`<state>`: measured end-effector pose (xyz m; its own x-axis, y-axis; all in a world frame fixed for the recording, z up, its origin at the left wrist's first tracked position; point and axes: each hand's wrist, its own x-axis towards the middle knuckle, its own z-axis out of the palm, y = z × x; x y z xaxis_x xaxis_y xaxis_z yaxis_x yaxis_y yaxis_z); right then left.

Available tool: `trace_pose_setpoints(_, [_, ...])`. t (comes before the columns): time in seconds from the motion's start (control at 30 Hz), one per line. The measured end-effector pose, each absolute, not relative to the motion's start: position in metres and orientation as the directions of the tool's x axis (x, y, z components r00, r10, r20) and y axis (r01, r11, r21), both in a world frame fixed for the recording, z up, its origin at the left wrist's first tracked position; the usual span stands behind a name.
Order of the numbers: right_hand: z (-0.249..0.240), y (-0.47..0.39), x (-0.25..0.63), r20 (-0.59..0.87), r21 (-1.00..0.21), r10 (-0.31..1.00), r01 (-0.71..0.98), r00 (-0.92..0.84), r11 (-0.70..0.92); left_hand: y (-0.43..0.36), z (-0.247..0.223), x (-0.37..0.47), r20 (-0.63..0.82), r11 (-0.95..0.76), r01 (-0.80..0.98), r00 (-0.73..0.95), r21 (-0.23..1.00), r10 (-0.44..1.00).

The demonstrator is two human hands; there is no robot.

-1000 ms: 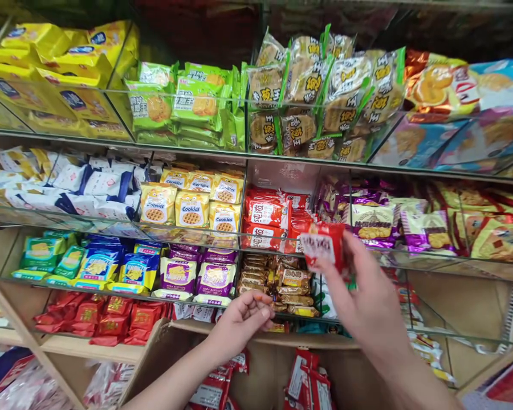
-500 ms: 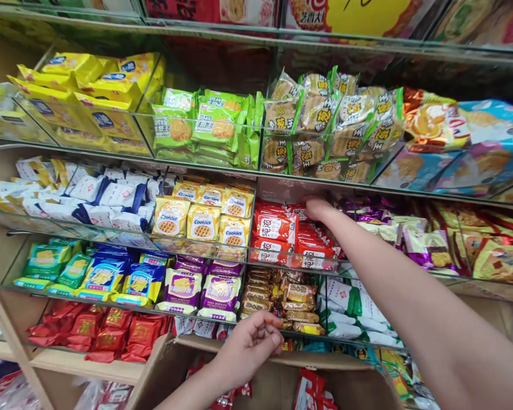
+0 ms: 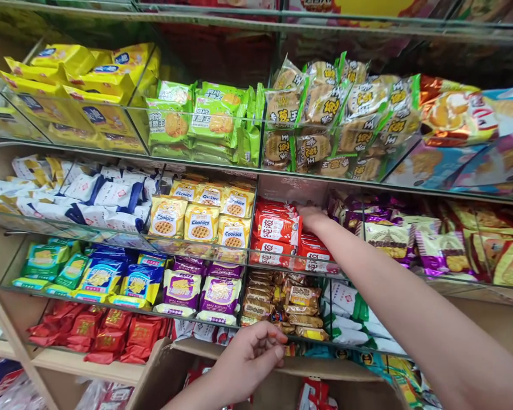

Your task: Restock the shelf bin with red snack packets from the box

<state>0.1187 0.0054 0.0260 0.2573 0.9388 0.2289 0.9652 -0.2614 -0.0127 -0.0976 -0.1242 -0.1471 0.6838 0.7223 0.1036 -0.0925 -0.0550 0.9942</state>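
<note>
My right hand (image 3: 313,217) reaches into the middle-shelf compartment of red snack packets (image 3: 277,226). It is down among the packets at the back, and its fingers are hidden, so I cannot tell whether it grips one. My left hand (image 3: 252,361) hovers over the near edge of an open cardboard box (image 3: 325,369), in front of the lower shelf. Its fingers are loosely curled, with a gap to the thumb, and nothing shows in them. More red packets (image 3: 314,394) lie inside the box.
Clear dividers and front panels split the shelves. Yellow cookie packets (image 3: 200,222) sit left of the red ones, purple-and-cream packets (image 3: 389,239) right. Brown snack packets (image 3: 301,299) lie below, and round biscuits (image 3: 320,108) stand on the shelf above.
My right hand has sunk slightly lower and shifted a little left among the red packets. My left hand has moved slightly, staying above the box. The view has shifted a little.
</note>
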Motion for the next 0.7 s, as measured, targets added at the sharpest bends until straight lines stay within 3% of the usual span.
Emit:
trace_pose_setpoints(0.3, [0.021,0.005,0.117,0.275,-0.058,0.931,0.971,0.241,-0.234,-0.123,-0.148,-0.096,0.113,-0.061,-0.102,0.656,0.993,0.746])
trace_pose_setpoints(0.47, [0.049,-0.036,0.109,0.468,-0.102,0.859,0.978,0.209,-0.182,-0.125,-0.146,-0.097,0.111,-0.043,-0.118,0.667,0.992,0.737])
trace_pose_setpoints(0.53, [0.045,-0.078,0.097,0.610,-0.137,0.780,0.988,0.136,-0.066,-0.125,-0.146,-0.097,0.113,-0.053,-0.110,0.663,0.993,0.740])
trace_pose_setpoints(0.57, [0.034,-0.102,0.089,0.729,-0.187,0.681,0.977,0.067,0.104,-0.125,-0.146,-0.097,0.115,-0.058,-0.108,0.661,0.992,0.741])
trace_pose_setpoints(0.63, [-0.008,-0.150,0.072,0.734,-0.380,0.678,0.844,0.025,0.379,-0.125,-0.147,-0.097,0.122,-0.066,-0.109,0.666,0.992,0.736])
trace_pose_setpoints(0.7, [-0.069,-0.186,0.056,0.639,-0.593,0.769,0.652,0.024,0.472,-0.124,-0.147,-0.097,0.119,-0.057,-0.114,0.670,0.992,0.733])
